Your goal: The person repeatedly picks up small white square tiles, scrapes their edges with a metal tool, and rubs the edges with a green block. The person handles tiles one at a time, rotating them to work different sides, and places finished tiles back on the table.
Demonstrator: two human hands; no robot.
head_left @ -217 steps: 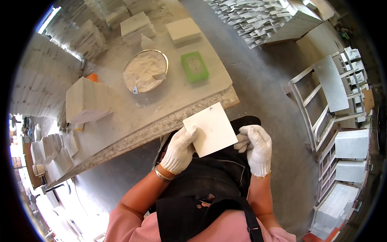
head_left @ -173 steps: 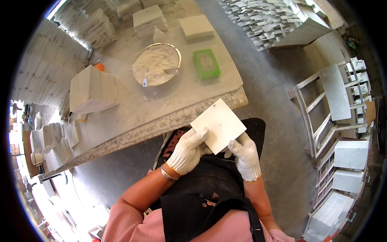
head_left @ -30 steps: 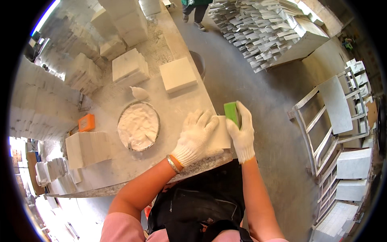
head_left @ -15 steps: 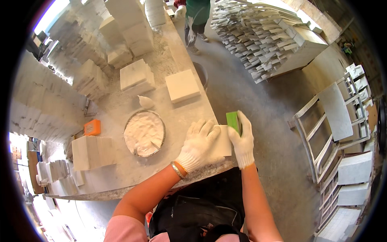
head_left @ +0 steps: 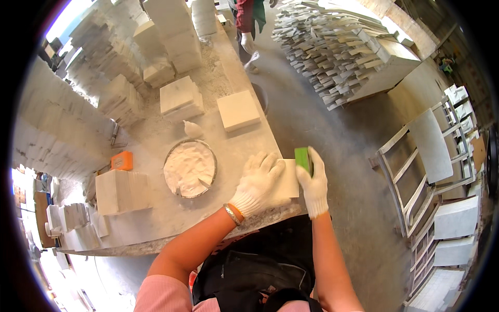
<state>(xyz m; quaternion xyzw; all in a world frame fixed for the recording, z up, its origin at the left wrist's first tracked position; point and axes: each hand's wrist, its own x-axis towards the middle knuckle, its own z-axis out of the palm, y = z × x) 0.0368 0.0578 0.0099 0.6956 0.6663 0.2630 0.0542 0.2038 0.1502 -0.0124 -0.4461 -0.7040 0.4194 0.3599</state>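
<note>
My left hand [head_left: 258, 179], in a white knit glove, lies flat with fingers spread on a white stone tile [head_left: 289, 182] at the table's right edge. The tile's left part is hidden under it. My gloved right hand [head_left: 314, 184] grips a green sanding block [head_left: 302, 157] and holds it upright along the tile's right edge. To the left of my left hand stands a round bowl [head_left: 214, 169] of lumpy white paste or powder. Beyond it sits a small stack of pale tiles [head_left: 238, 109].
An orange box [head_left: 121, 161] and a tile stack [head_left: 122, 192] stand at the left. Tall stone stacks [head_left: 174, 39] fill the table's far end. Another person's gloved hand [head_left: 248, 42] is beyond. Stone strips [head_left: 332, 57] and a metal rack [head_left: 400, 182] stand at the right.
The green block has shifted slightly to the right and nearer me along the tile edge. My left hand stays in place. The person at the far end has moved and lowered an arm.
</note>
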